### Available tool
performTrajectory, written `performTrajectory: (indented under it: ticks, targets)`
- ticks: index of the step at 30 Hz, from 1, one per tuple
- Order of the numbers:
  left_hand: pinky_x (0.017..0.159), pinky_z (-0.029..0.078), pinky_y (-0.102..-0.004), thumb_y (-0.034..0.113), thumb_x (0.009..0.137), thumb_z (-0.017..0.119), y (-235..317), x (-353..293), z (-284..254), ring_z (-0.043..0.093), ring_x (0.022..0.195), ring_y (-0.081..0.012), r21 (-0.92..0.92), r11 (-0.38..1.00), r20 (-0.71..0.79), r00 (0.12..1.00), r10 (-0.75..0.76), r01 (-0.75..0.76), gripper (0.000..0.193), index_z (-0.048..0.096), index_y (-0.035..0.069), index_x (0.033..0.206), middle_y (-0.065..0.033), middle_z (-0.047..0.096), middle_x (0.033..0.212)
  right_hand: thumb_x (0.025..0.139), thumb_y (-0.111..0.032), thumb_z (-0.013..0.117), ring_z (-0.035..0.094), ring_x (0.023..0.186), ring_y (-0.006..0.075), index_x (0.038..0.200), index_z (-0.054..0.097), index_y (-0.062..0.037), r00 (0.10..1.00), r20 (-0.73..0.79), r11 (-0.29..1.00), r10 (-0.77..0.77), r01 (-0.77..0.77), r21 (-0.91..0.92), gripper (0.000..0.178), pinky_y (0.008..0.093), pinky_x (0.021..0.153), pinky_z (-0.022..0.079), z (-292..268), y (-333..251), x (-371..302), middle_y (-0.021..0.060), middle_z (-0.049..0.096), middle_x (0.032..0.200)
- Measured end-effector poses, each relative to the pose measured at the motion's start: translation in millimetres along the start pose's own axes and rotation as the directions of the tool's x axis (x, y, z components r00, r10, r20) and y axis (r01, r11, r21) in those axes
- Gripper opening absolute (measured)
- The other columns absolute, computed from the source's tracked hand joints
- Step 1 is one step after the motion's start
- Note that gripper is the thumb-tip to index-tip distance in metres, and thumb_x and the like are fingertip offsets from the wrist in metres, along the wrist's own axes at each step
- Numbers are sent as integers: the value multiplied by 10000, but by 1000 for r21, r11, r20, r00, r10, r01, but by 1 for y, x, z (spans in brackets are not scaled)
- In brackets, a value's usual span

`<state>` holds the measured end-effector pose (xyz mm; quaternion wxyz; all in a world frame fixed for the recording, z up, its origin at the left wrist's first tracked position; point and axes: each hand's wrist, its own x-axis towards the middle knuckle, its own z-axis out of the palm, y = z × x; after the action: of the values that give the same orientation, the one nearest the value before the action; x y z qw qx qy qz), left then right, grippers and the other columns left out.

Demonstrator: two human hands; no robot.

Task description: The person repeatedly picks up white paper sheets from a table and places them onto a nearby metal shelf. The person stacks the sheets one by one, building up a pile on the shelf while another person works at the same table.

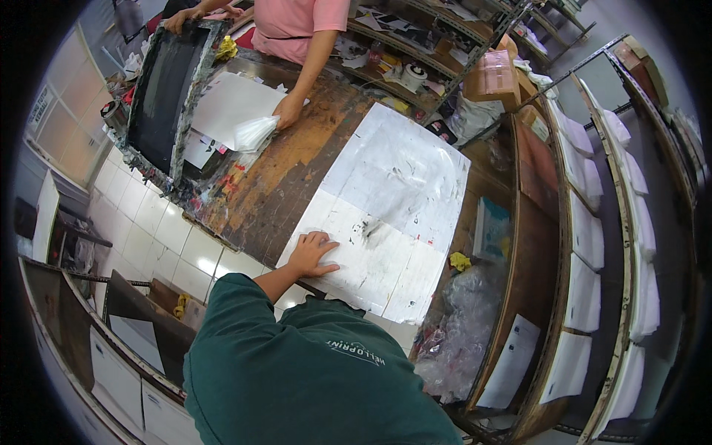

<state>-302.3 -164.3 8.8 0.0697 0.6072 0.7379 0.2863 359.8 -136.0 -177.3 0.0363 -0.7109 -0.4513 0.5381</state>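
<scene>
My left hand [315, 256] lies flat, fingers spread, on the near left part of a white, ink-smudged sheet or board [397, 256] on the worktable. Nothing is held in it. A bluish-white plastic-looking sheet [393, 159] covers the far part of that surface, with dark smears near the middle. My right hand is out of sight; only my green shirt [311, 371] fills the lower middle. Across the table a co-worker in pink has one hand [288, 111] on a crumpled white bundle [256, 133] and the other hand [180, 21] on a tilted screen-printing frame [137, 111].
White paper [222, 107] lies by the frame on the stained wooden table [297, 167]. Racks holding white sheets [582, 297] stand to the right. Clear plastic bags [467, 326] fill a compartment beside the table. A cardboard box [491, 74] sits behind; shelving stands at lower left.
</scene>
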Motion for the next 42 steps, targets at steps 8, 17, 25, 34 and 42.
performTrajectory:
  ticks: [8, 17, 25, 34, 42]
  targets:
    - [887, 292, -413, 576, 741, 597, 2, 1, -1, 424, 1084, -270, 30, 999, -51, 998, 30, -28, 604, 588, 141, 1160, -108, 492, 1111, 831, -184, 626, 598, 704, 179, 1199, 522, -12, 998, -56, 991, -9, 2, -135, 420, 311, 564, 461, 5, -88, -42, 112, 625, 875]
    - [878, 300, -411, 573, 733, 608, -3, -1, 3, 427, 1089, -274, 49, 998, -62, 997, 36, -33, 598, 597, 146, 1151, -115, 502, 1112, 813, -175, 644, 598, 664, 186, 1196, 529, -6, 996, -30, 985, -87, 82, -151, 434, 308, 532, 465, 10, -166, -82, 130, 623, 862]
    - [863, 306, -413, 531, 708, 642, 3, 0, -2, 434, 1079, -275, 22, 1000, -58, 998, 11, -10, 598, 597, 135, 1152, -115, 502, 1101, 778, -180, 672, 631, 720, 205, 1192, 533, 5, 989, -146, 996, 11, -24, -90, 473, 291, 583, 493, 9, -137, -70, 167, 644, 924]
    - [855, 295, -424, 502, 676, 684, 12, 10, 8, 431, 1035, -282, 99, 995, -61, 998, 30, -24, 566, 613, 88, 1053, -123, 495, 1063, 744, -291, 673, 626, 860, 268, 1142, 594, -13, 989, -139, 988, -57, 36, -151, 492, 364, 753, 485, 13, -43, -51, 178, 647, 989]
    - [855, 295, -427, 475, 712, 667, 10, 29, 4, 437, 1007, -278, 64, 995, -59, 995, 75, -71, 565, 576, 67, 1092, -128, 501, 1046, 743, -325, 667, 624, 893, 293, 1138, 604, -26, 971, -236, 991, 27, -57, -119, 500, 388, 802, 475, 11, -39, -61, 204, 645, 960]
